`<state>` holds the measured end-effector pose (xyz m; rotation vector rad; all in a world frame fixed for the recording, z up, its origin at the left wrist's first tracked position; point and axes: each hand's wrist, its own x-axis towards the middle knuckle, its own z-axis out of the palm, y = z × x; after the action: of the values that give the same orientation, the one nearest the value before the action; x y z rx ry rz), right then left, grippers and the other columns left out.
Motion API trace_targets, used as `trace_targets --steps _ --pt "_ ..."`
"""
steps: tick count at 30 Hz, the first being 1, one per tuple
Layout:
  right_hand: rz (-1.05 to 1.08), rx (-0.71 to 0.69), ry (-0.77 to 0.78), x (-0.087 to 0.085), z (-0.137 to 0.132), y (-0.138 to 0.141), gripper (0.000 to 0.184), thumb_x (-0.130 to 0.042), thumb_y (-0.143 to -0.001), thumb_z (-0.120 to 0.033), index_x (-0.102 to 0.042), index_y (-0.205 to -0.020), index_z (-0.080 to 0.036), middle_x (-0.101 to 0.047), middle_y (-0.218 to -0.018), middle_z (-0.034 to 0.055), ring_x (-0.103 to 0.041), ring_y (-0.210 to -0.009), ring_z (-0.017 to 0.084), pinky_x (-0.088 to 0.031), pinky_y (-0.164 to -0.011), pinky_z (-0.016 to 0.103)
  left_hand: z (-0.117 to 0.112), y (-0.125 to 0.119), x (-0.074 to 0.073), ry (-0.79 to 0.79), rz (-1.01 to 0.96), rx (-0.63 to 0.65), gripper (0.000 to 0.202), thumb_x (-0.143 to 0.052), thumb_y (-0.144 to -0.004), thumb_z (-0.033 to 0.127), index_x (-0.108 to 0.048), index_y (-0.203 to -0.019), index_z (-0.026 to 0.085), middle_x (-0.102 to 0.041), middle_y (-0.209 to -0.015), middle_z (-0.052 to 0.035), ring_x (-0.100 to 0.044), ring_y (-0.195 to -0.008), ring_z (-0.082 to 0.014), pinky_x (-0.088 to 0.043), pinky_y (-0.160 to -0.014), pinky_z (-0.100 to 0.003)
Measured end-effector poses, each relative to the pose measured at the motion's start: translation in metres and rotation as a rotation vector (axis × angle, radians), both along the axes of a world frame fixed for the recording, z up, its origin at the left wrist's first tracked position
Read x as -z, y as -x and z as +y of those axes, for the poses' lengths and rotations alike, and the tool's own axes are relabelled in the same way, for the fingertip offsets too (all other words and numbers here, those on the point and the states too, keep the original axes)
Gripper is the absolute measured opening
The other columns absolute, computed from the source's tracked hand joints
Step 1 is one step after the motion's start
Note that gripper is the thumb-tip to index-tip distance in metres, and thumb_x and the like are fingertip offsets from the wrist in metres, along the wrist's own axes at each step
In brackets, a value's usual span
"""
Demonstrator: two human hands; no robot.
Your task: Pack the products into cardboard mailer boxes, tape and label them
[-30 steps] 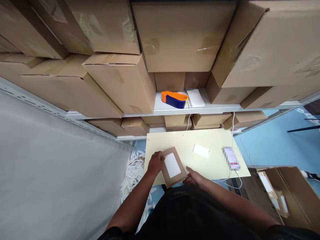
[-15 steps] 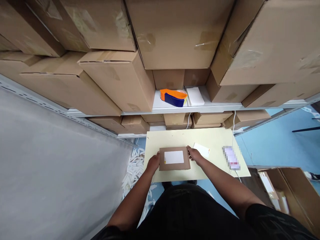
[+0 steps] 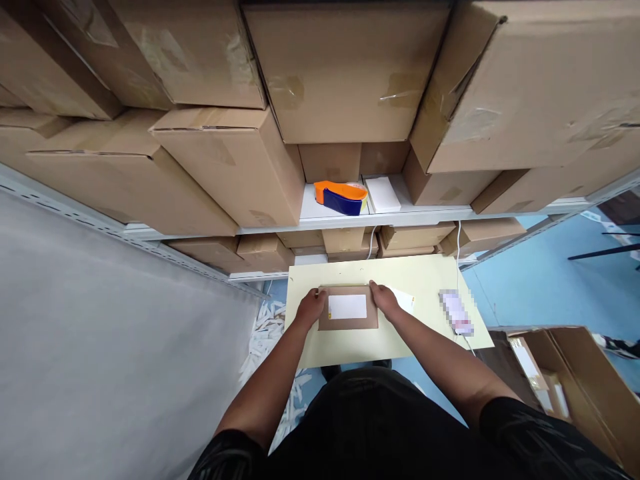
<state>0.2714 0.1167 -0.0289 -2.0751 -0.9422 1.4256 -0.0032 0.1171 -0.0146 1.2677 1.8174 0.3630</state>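
Between my hands is a small flat cardboard box [image 3: 349, 325] with a white label [image 3: 347, 307] on its upper face. My left hand [image 3: 311, 308] grips its left edge near the far corner. At the opposite side, my right hand [image 3: 384, 300] is closed on the far right corner, thumb along the top. A white card [image 3: 404, 301] with a small yellow mark lies on the cream table [image 3: 420, 333], partly hidden behind my right hand. Whether the box rests on the table or is slightly raised, I cannot tell.
Large cardboard cartons [image 3: 345, 73] fill the shelves ahead. An orange and blue tape dispenser [image 3: 341, 198] sits on the shelf beside a white stack [image 3: 383, 195]. A blurred phone [image 3: 456, 312] with a cable lies at right. An open carton [image 3: 570, 373] stands lower right; paper strips [image 3: 260, 340] litter the floor.
The box has shifted slightly away from me and tilted, its label still facing up. Both hands have moved toward its far corners. The whole view has shifted a little.
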Motion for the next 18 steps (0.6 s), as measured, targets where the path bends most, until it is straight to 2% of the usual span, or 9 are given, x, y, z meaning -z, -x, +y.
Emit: trace_targets --steps 3,5,9,12,15,18 --pt "-0.039 -0.009 -0.223 -0.017 -0.011 -0.001 0.042 -0.049 -0.090 -0.065 -0.067 -0.093 -0.026 -0.073 -0.099 0.0055 -0.065 -0.095 0.027 -0.047 -0.081 0.036 -0.018 -0.003 -0.001 -0.185 -0.170 -0.080 0.039 -0.049 -0.097 0.057 -0.058 -0.119 0.025 -0.072 -0.122 -0.0075 -0.070 -0.100 -0.0237 -0.050 -0.081 -0.033" --pt "-0.061 -0.032 -0.315 -0.020 -0.023 0.001 0.039 -0.049 -0.090 -0.062 -0.064 -0.094 -0.027 -0.072 -0.093 0.0026 -0.064 -0.090 0.025 -0.046 -0.080 0.035 -0.030 -0.003 0.003 -0.260 -0.252 -0.116 0.036 -0.053 -0.096 0.050 -0.055 -0.121 0.024 -0.068 -0.127 -0.0083 -0.070 -0.100 -0.0223 -0.051 -0.084 -0.033" --pt "-0.129 -0.074 -0.313 -0.004 -0.048 0.007 0.027 -0.057 -0.082 -0.052 -0.054 -0.087 -0.026 -0.063 -0.080 -0.0007 -0.060 -0.078 0.023 -0.045 -0.074 0.034 -0.049 -0.003 0.020 -0.235 -0.189 -0.093 0.027 -0.056 -0.092 0.038 -0.054 -0.112 0.021 -0.068 -0.113 -0.0088 -0.068 -0.095 -0.0224 -0.050 -0.085 -0.035" --pt "-0.148 -0.092 -0.388 0.013 -0.063 0.007 0.025 -0.057 -0.081 -0.049 -0.049 -0.087 -0.026 -0.061 -0.084 0.0000 -0.060 -0.082 0.023 -0.046 -0.077 0.035 -0.058 0.000 0.029 -0.276 -0.190 -0.068 0.028 -0.056 -0.090 0.036 -0.052 -0.114 0.021 -0.066 -0.115 -0.0094 -0.067 -0.101 -0.0230 -0.050 -0.088 -0.035" --pt "-0.096 -0.119 -0.389 0.018 -0.071 0.004 0.027 -0.058 -0.083 -0.050 -0.049 -0.093 -0.026 -0.063 -0.091 0.0017 -0.061 -0.088 0.023 -0.047 -0.081 0.035 -0.066 0.004 0.031 -0.256 -0.202 -0.030 0.030 -0.052 -0.093 0.039 -0.050 -0.117 0.021 -0.066 -0.120 -0.0104 -0.066 -0.106 -0.0230 -0.049 -0.092 -0.035" --pt "-0.052 -0.119 -0.278 0.016 -0.074 0.004 0.027 -0.059 -0.084 -0.048 -0.049 -0.097 -0.027 -0.063 -0.086 -0.0004 -0.061 -0.081 0.022 -0.047 -0.076 0.033 -0.071 0.006 0.026 -0.147 -0.134 0.022 0.029 -0.048 -0.097 0.041 -0.051 -0.119 0.021 -0.069 -0.120 -0.0108 -0.068 -0.105 -0.0239 -0.049 -0.091 -0.035"
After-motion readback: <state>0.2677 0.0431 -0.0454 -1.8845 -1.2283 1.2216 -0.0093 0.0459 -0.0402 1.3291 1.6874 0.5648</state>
